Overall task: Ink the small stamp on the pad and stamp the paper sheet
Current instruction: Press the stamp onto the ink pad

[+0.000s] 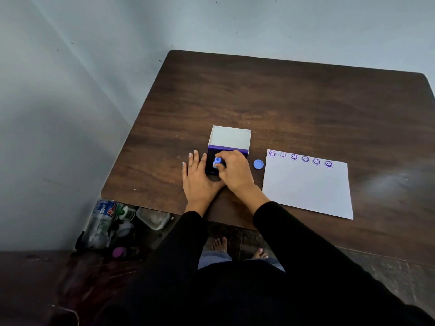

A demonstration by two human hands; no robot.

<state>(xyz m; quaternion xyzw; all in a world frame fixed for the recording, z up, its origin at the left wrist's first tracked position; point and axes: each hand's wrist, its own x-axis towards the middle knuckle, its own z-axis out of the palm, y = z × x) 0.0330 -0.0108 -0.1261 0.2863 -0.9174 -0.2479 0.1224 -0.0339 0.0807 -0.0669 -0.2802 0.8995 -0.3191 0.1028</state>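
Black sleeves nearest | right hand (233,171) pinches small stamp (217,161) on pad (211,169) | left hand (196,178) flat, empty, bracing pad | I'd press squarely, lift straight toward paper sheet (306,187) right of pad.

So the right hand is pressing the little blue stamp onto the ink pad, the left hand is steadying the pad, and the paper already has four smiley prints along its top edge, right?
Not quite: the head view shows six smiley prints along the top edge of the paper, not four. The rest holds: the right hand presses the little blue stamp onto the ink pad, and the left hand steadies the pad.
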